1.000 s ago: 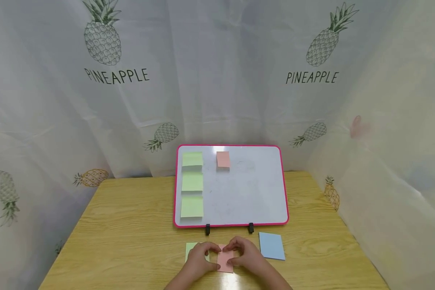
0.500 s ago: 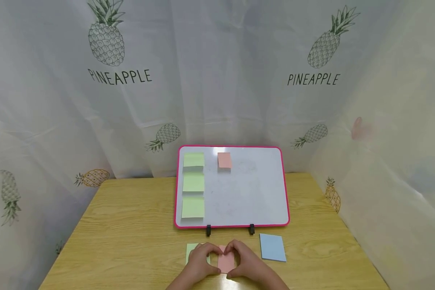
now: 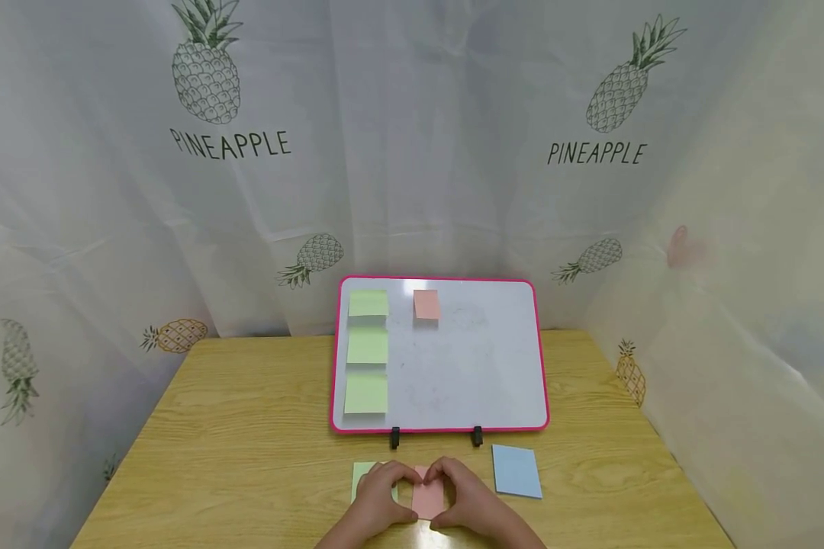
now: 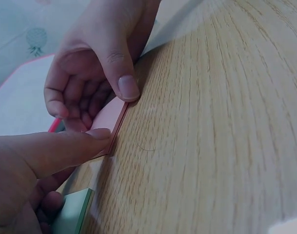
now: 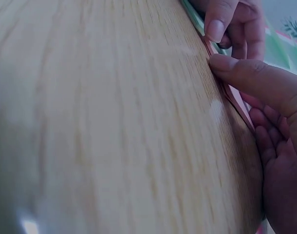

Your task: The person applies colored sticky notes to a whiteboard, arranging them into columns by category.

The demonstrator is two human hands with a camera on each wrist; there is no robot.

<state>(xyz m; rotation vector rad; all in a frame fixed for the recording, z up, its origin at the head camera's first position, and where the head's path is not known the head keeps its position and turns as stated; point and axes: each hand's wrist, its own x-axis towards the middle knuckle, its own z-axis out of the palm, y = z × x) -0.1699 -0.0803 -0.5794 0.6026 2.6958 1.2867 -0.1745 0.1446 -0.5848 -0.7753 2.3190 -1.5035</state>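
Observation:
A pink sticky note pad (image 3: 428, 502) lies on the table in front of the whiteboard, between my hands. My left hand (image 3: 381, 494) holds its left side, thumb at the near corner and index finger at the far edge. From the right, my right hand (image 3: 472, 499) grips it the same way, and the two index fingertips meet over the far edge. In the left wrist view both thumbs press at the near edge of the pad (image 4: 108, 116). The right wrist view shows a thin gap between layers along the pad's edge (image 5: 240, 103). Fingers hide parts of the pad.
A green sticky note pad (image 3: 360, 473) lies partly under my left hand. A blue pad (image 3: 516, 471) is to the right. Behind stands a pink-framed whiteboard (image 3: 481, 374) on black feet, bearing a column of green notes (image 3: 367, 347) and one pink note (image 3: 426, 304).
My right fingers have shifted: the index came to the left index fingertip and the thumb moved down to the pad's near edge. The left hand has barely moved.

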